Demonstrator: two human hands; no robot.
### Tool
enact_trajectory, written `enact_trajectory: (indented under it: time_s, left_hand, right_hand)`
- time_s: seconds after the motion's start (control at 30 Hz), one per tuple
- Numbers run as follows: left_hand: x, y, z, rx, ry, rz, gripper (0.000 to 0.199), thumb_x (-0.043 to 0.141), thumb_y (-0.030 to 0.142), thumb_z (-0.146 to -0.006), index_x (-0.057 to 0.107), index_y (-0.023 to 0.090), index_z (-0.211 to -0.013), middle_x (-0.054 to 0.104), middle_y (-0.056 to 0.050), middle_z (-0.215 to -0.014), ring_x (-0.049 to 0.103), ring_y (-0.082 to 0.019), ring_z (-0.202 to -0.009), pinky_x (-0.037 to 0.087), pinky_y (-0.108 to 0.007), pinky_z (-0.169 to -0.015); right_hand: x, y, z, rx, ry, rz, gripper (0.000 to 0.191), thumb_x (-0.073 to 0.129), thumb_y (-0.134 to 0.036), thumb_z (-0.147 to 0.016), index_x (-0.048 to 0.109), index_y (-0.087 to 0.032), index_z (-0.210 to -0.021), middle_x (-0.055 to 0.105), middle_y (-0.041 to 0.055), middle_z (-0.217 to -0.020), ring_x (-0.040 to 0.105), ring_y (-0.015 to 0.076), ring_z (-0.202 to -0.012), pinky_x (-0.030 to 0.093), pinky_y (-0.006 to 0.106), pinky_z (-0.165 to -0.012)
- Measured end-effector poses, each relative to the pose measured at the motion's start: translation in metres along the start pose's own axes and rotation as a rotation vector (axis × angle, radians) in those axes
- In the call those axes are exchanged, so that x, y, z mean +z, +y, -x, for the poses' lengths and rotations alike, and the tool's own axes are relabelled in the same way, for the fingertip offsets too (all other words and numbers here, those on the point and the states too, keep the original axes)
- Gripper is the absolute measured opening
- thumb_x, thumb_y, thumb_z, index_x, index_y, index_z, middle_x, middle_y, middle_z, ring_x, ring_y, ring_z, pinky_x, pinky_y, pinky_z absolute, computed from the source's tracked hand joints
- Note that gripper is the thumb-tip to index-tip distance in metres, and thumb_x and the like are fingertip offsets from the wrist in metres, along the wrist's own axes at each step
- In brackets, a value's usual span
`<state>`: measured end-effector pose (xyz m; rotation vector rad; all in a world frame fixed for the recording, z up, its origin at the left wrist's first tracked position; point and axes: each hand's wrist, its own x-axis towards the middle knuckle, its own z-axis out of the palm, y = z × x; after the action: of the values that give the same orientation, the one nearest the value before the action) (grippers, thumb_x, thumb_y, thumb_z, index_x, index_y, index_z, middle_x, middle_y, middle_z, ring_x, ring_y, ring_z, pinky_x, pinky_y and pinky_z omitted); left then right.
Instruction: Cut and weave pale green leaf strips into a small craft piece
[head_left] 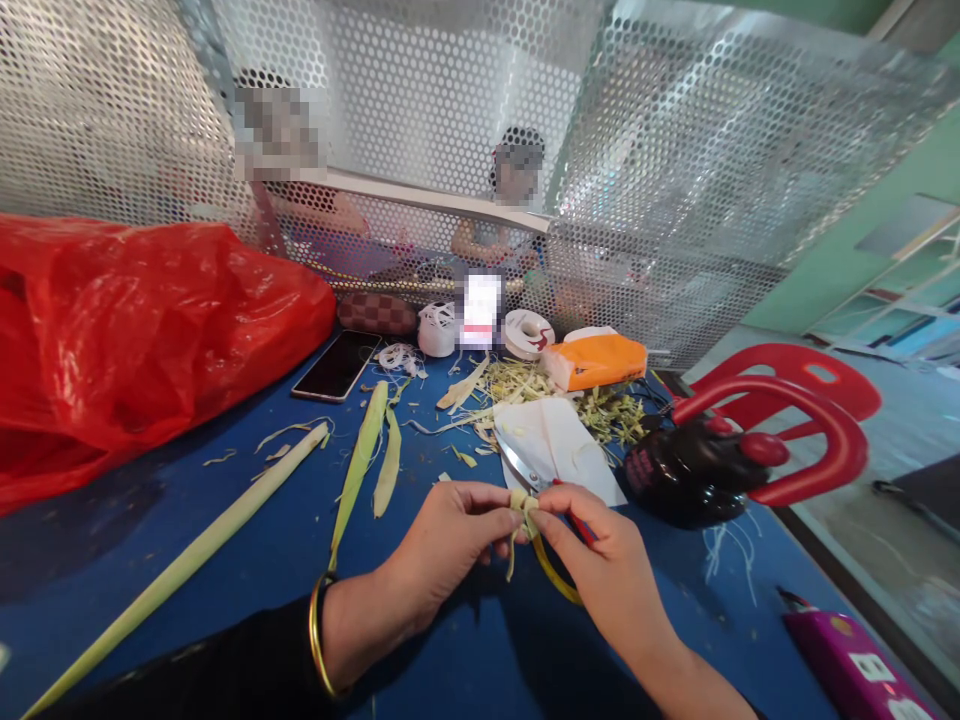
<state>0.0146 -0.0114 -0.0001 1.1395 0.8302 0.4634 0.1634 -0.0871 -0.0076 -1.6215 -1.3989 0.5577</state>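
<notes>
My left hand [439, 540] and my right hand [619, 565] meet over the middle of the blue table. Between both thumbs and fingertips they pinch a small folded piece of pale yellow-green leaf strip [523, 503], and a narrow end hangs below it. Scissors [519, 464] with red and yellow handles lie under the right hand; whether any finger touches them I cannot tell. Part of their blade rests over a white paper sheet [577, 435]. To the left lie a long pale leaf [202, 545] and shorter green leaf pieces [361, 455].
A red plastic bag [157, 340] fills the left back. Along the back are a dark phone [337, 365], a lit screen [480, 308], a ribbon spool [527, 334], an orange tissue pack [600, 360] and leaf scraps [517, 382]. A black, red-handled pot [675, 475] stands right, near a purple box [855, 660].
</notes>
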Motion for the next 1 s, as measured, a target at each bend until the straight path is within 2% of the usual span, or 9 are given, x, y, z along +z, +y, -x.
enact_trajectory:
  time_s: [0.27,0.53,0.63,0.83,1.0]
  left_hand:
    - [0.002,0.000,0.001,0.040,0.020,-0.087,0.019,0.061,0.024,-0.067,0.076,0.015,-0.076,0.061,0.001,-0.060,0.044,-0.009,-0.053,0.032,-0.022,-0.052]
    - [0.001,-0.010,0.000,0.123,-0.020,-0.202,0.020,0.056,0.026,-0.072,0.074,0.016,-0.076,0.055,0.002,-0.058,0.044,-0.010,-0.053,0.034,-0.023,-0.053]
    - [0.001,-0.011,0.002,0.134,-0.002,-0.273,0.022,0.054,0.025,-0.073,0.073,0.016,-0.077,0.054,0.002,-0.058,0.043,-0.010,-0.052,0.032,-0.023,-0.051]
    - [0.002,-0.011,0.004,0.248,0.033,-0.481,0.024,0.047,0.020,-0.074,0.070,0.017,-0.068,0.053,0.002,-0.052,0.046,-0.012,-0.053,0.033,-0.022,-0.053]
    - [0.001,-0.012,0.004,0.220,0.022,-0.457,0.024,0.047,0.021,-0.075,0.070,0.018,-0.070,0.053,0.003,-0.053,0.046,-0.012,-0.052,0.032,-0.022,-0.051]
  right_hand:
    - [-0.001,0.003,-0.001,-0.113,-0.055,0.107,0.018,0.056,-0.026,-0.087,0.063,-0.021,-0.071,0.063,0.0018,-0.072,0.057,0.0192,-0.073,0.045,0.030,-0.070]
    - [0.001,0.005,0.000,-0.115,-0.027,0.178,0.019,0.056,-0.025,-0.087,0.059,-0.022,-0.068,0.061,0.0010,-0.069,0.057,0.0192,-0.072,0.045,0.030,-0.068]
    - [0.002,0.004,0.001,-0.135,-0.014,0.209,0.019,0.054,-0.022,-0.087,0.058,-0.022,-0.069,0.061,0.0008,-0.069,0.057,0.0194,-0.073,0.045,0.032,-0.073]
    - [0.004,0.004,0.003,-0.218,-0.019,0.239,0.017,0.055,-0.017,-0.086,0.055,-0.022,-0.070,0.062,-0.0005,-0.070,0.058,0.0183,-0.072,0.042,0.039,-0.087]
    - [0.005,0.007,0.003,-0.182,0.034,0.228,0.016,0.057,-0.021,-0.086,0.057,-0.024,-0.071,0.065,-0.0010,-0.070,0.061,0.0198,-0.075,0.042,0.041,-0.091]
